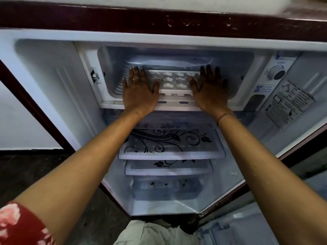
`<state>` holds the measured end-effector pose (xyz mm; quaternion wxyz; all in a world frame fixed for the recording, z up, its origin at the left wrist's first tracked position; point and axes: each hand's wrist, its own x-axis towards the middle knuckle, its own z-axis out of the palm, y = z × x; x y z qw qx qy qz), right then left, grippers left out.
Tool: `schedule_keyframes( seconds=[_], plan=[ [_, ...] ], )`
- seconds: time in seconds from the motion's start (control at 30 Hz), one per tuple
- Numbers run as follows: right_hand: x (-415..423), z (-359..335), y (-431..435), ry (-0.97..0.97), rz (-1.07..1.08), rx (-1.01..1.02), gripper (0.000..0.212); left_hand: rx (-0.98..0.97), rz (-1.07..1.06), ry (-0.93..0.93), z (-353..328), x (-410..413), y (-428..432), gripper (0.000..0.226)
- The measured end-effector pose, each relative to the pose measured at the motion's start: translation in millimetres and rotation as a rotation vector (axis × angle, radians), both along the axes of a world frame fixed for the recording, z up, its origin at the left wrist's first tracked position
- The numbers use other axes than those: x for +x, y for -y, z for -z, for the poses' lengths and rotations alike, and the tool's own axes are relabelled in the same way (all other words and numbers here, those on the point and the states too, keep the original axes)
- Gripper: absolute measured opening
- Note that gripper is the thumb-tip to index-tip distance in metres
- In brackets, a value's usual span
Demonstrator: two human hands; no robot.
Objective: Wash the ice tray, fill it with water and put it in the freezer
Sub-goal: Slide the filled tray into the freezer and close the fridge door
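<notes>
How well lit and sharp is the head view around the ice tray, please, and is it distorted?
Head view: dim, bluish light inside the freezer compartment, so the ice tray between the left hand and right hand looks soft; the wide-angle lens splays the fridge walls; the sticker text is unreadable.

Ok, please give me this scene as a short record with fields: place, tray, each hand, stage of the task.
place: freezer compartment at the top of an open fridge
ice tray: lies flat inside the freezer compartment, between the hands
left hand: fingers straight, rests on the tray's left end
right hand: fingers straight, rests on the tray's right end
water in tray: cannot tell
stage: tray is in, hands not yet off
</notes>
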<state>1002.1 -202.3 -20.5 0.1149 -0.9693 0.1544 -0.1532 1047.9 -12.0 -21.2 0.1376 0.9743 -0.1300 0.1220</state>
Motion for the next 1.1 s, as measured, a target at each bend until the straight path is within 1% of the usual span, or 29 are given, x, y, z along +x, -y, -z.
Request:
schedule_keyframes(
  seconds=[0.23, 0.47, 0.57, 0.67, 0.73, 0.8, 0.87, 1.0, 1.1],
  plan=[
    [29.4, -2.1, 8.0, -0.074, -0.019, 0.006, 0.068, 0.008, 0.022, -0.058, -2.4, 27.3, 6.7, 0.068],
    [52.8, -1.9, 12.6, -0.083, 0.010, 0.043, 0.068, 0.024, 0.022, -0.095, -5.1, 48.5, 11.9, 0.067],
    [53.5, -1.9, 12.9, -0.026, -0.007, 0.079, 0.069, 0.019, 0.020, -0.095, -6.0, 51.2, 12.3, 0.067],
    [43.7, -0.4, 10.0, 0.132, -0.039, 0.048, 0.066, 0.036, 0.027, -0.078, -7.5, 46.2, 10.5, 0.066],
    [33.1, 1.1, 3.0, 0.186, -0.065, 0.034, 0.064, 0.063, 0.051, -0.050, -6.8, 37.5, 8.0, 0.066],
    [23.7, 2.0, -6.7, 0.171, -0.083, 0.010, 0.064, 0.092, 0.059, -0.038, -7.5, 26.3, 6.3, 0.065],
    [14.8, 2.5, -16.2, 0.111, -0.082, -0.020, 0.064, 0.114, 0.051, -0.048, -8.0, 13.5, 5.8, 0.065],
    [-9.4, 3.0, -32.3, 0.017, -0.069, -0.079, 0.062, 0.100, 0.074, -0.070, -11.0, -17.2, 0.3, 0.065],
    [-35.4, 4.8, -44.8, 0.006, -0.079, -0.043, 0.060, 0.100, 0.084, -0.099, -12.9, -42.6, -8.6, 0.064]
  ],
)
